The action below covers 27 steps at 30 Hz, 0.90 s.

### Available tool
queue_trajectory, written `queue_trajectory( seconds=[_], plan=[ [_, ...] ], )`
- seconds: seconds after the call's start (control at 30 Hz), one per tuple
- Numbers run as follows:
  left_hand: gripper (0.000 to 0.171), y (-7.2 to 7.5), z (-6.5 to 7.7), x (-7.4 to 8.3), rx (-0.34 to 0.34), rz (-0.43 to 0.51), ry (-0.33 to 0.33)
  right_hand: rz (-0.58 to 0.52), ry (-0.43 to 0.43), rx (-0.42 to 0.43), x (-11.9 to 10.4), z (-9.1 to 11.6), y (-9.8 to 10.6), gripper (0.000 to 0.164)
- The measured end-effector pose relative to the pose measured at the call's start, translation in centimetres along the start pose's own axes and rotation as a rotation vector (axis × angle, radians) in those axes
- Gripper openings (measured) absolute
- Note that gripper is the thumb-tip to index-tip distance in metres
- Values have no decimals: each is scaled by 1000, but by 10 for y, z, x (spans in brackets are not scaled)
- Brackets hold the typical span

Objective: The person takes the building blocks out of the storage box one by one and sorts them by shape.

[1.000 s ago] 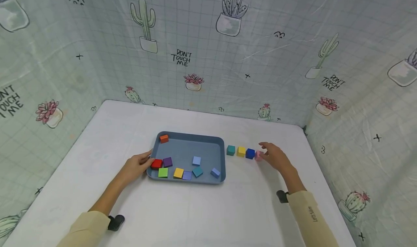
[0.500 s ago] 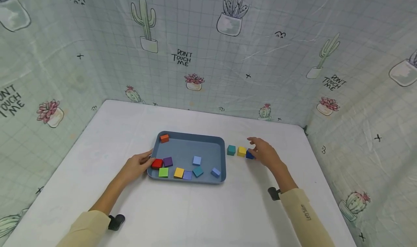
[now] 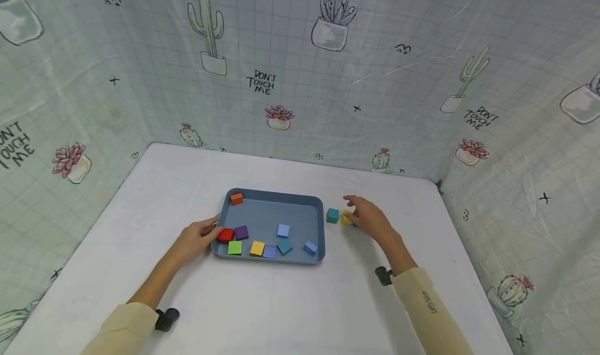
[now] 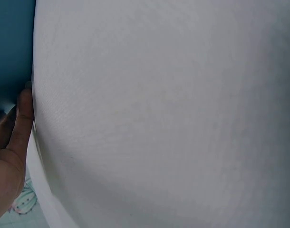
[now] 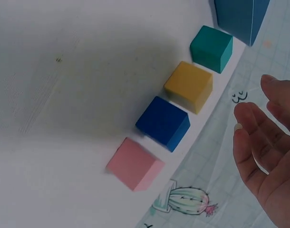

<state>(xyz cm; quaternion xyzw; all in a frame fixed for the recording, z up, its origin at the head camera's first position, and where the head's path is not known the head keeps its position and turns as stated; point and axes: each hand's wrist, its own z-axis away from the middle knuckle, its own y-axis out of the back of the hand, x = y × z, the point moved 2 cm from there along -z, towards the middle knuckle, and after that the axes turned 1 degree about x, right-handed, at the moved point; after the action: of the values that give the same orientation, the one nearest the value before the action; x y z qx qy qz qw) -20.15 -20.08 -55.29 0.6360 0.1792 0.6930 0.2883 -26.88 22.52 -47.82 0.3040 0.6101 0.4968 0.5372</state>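
Note:
My left hand (image 3: 192,241) holds the left rim of a blue-grey tray (image 3: 260,214), its thumb at the rim beside a red cube (image 3: 226,235). In the left wrist view its fingers (image 4: 22,114) lie along the tray's outer wall. To the right of the tray, my right hand (image 3: 373,223) hovers over a row of cubes with nothing in its loosely bent fingers. The right wrist view shows that row: teal cube (image 5: 211,49), yellow cube (image 5: 188,86), blue cube (image 5: 163,122) and pink cube (image 5: 134,164). From the head, the hand hides the pink cube and most of the blue one.
Inside the tray lie several more cubes, among them an orange block (image 3: 236,199), a purple cube (image 3: 241,232), a green cube (image 3: 235,248) and a teal cube (image 3: 284,247). A white table (image 3: 290,308) carries everything. A cactus-print sheet (image 3: 300,58) surrounds it behind and at the sides.
My right hand has moved left along the row, from the pink cube past the blue one to over the yellow one. My left hand and the tray have stayed put.

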Motion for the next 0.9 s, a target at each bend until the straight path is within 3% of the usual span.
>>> queue_trajectory(
  seconds=[0.53,0.9],
  plan=[
    [64,0,0,1,1,18,0,0,127,-23,-25,-6,-11,47],
    [64,1,2,1,-4,16,5,-8,137,-60,-42,-7,-19,48]
  ],
)
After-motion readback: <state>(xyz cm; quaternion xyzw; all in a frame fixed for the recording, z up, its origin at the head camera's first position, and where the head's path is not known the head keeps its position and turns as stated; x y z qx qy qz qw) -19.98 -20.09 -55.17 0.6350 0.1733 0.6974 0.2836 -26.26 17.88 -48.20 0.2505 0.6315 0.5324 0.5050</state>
